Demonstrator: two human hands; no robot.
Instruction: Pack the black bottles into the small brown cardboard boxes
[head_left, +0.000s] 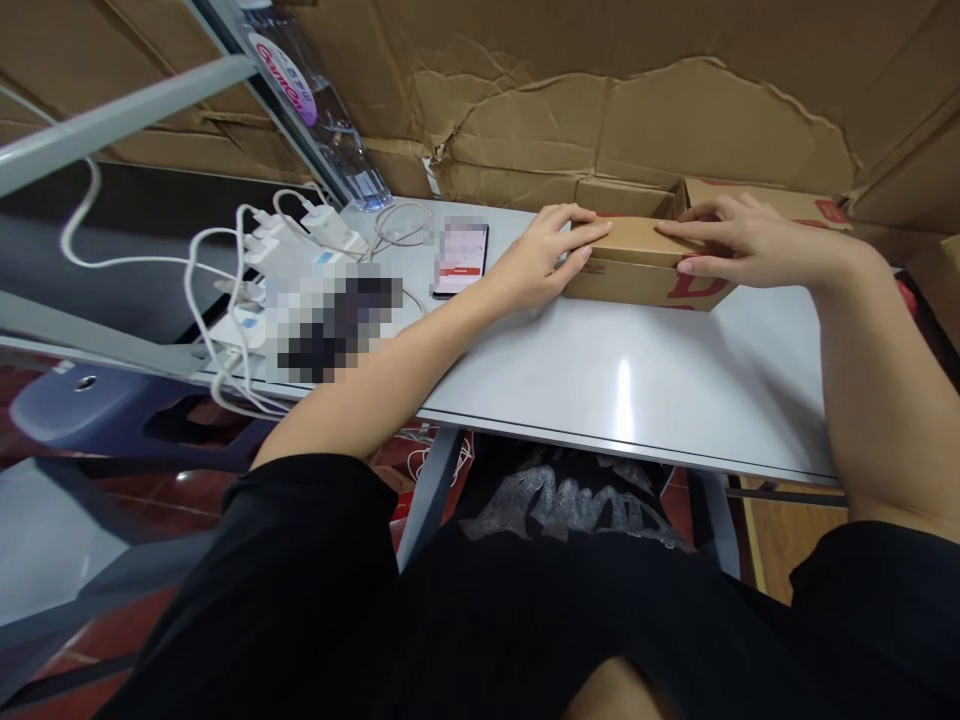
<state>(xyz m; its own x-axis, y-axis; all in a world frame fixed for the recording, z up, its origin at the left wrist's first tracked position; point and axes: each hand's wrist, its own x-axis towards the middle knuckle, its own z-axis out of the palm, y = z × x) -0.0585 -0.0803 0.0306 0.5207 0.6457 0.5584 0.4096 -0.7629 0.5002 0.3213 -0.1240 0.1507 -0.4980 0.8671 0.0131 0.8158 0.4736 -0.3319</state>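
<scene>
A small brown cardboard box (637, 284) with red print on its front lies on the white table. My left hand (551, 252) is at the box's left end, its fingers on the top and its thumb by the front edge. At the right part of the lid, my right hand (742, 240) has its fingertips on the top and its thumb at the front upper edge. Both hands grip the box from above; the lid looks closed. A phone (463, 258) with a lit, partly blurred screen lies left of my left hand.
White power strips (289, 245) with plugs and cables cover the table's left side, beside a blurred-out dark object (341, 325). A water bottle (330, 120) leans by the metal frame post. Another cardboard box (772, 200) stands behind my right hand. Large cardboard sheets (600, 100) line the back.
</scene>
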